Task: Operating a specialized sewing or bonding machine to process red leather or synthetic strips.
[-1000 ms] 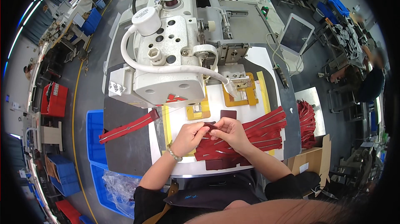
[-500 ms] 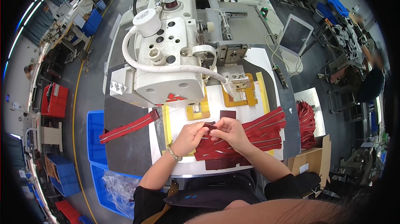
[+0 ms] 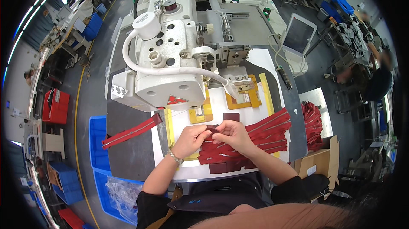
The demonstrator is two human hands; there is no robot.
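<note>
Hands [image 3: 192, 138] pinched maroon piece [image 3: 212, 129] before sewing machine [image 3: 166, 84]

Left hand [image 3: 191, 140] and right hand [image 3: 234, 136] were nearly closed, thumbs and fingers gripping it between them over the counter [image 3: 128, 158], near the left end of red zipper strips [image 3: 269, 131].

Pinches a small dark-maroon piece [image 3: 212, 129] between left hand [image 3: 190, 139] and right hand [image 3: 235, 137], leaving only part visible. Has red zipper strips [image 3: 265, 130] with silvery teeth lying overlapped, partly hidden by the right hand, slanting away rightward.
</note>
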